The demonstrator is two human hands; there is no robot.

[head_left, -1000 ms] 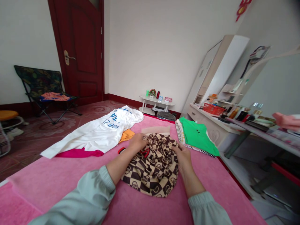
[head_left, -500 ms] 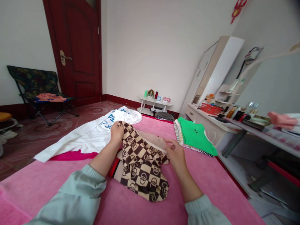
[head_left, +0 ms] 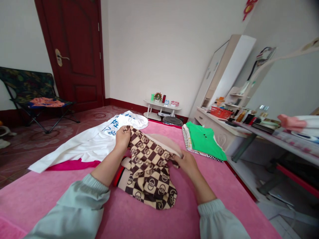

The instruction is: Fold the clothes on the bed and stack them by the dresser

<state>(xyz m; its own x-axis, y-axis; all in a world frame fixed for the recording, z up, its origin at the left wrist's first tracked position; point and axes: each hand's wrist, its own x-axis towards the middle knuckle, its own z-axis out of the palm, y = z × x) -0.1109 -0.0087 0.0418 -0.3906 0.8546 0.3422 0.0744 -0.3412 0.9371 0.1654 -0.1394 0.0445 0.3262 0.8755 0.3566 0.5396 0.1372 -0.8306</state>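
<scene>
A brown-and-beige checked garment [head_left: 149,162] with a ring-like print is stretched between my two hands, its lower part resting on the pink bedspread [head_left: 199,186]. My left hand [head_left: 123,136] is closed on its upper left corner. On the other side, my right hand [head_left: 186,161] pinches its upper right edge. Plain beige cloth, seemingly its inside, shows along the top, and a black-and-red band lies at the lower left. Beyond my left hand spreads a white top [head_left: 107,136] with blue lettering, partly over a deep-pink cloth.
A stack of folded clothes with a green one [head_left: 204,141] on top lies right of my right hand. Along the right stands a dressing table [head_left: 239,131] with bottles and a red basket [head_left: 220,112]. A folding chair [head_left: 37,94] stands left, near a dark red door [head_left: 77,49].
My right hand has shifted its grip along the garment's upper edge, and the beige cloth behind now bulges up. My left hand keeps its hold. The view has turned slightly right.
</scene>
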